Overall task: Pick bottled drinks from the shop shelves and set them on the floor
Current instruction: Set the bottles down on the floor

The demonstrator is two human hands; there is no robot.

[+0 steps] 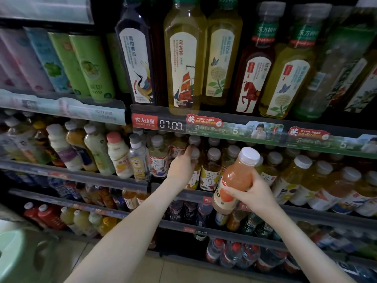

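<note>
Nearest, the right hand [255, 194] grips a pink-orange juice bottle [236, 176] round its middle, holding it tilted in the air before the shelves. Further in, the left hand [182, 165] curls its fingers round the neck of a tea bottle [193, 181] standing in the middle shelf's front row, beneath the price rail [171, 125] and the tall bottles [183, 58] above.

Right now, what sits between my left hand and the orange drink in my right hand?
One grey-capped tea bottle stands between your left hand, gripping the next bottle, and the orange drink in your right hand. Head view shows it.
</note>
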